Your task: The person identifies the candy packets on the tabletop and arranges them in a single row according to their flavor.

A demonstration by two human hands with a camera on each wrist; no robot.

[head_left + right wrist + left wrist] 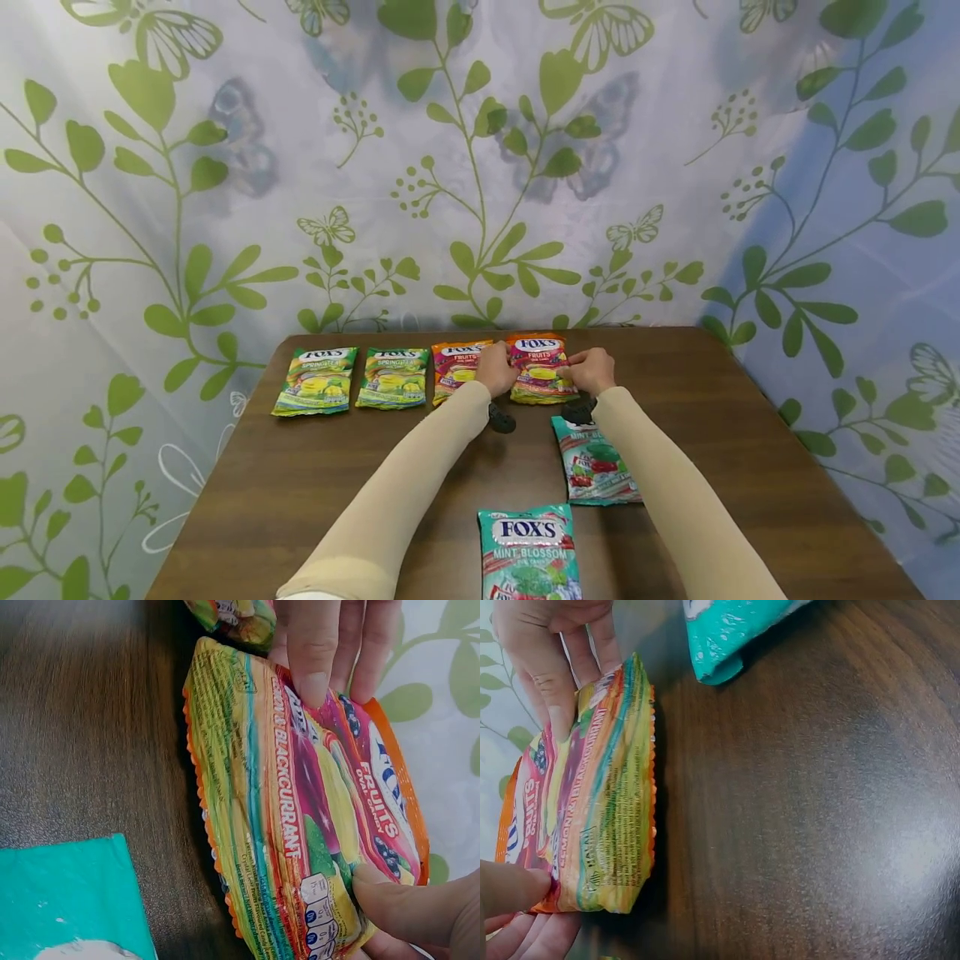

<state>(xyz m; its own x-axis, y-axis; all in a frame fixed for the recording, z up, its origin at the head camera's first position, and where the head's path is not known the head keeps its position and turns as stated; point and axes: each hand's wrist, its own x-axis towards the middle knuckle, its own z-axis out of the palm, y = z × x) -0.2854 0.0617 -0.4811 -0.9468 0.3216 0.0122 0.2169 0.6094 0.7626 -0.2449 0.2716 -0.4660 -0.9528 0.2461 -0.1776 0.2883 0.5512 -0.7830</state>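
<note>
A brown wood-grain table [337,467] bears FOX'S bags. Along its far edge, left to right, lie two green-and-yellow Spring Tea bags [318,382] and one orange-and-red Fruits bag [452,367]; whether the second Fruits bag [536,372] touches the surface is unclear. Nearer lie two teal Mint Blossom bags [527,550], apart, the farther one rightward.

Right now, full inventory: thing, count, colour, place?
Spring Tea bags: 2, green and yellow, back row's left end.
Held Fruits bag: 1, orange and red, back row's right end.
Other Fruits bag: 1, orange and red, left of it.
Mint Blossom bags: 2, teal, nearer the person.
Table: 1, brown, under bags.
Backdrop: count unclear, pale with green print, behind table.
Wrist devices: 2, black, at wrists.
Sleeves: 2, beige, on forearms.
Left hand and right hand: 2, bare, pinching held bag's sides.
</note>
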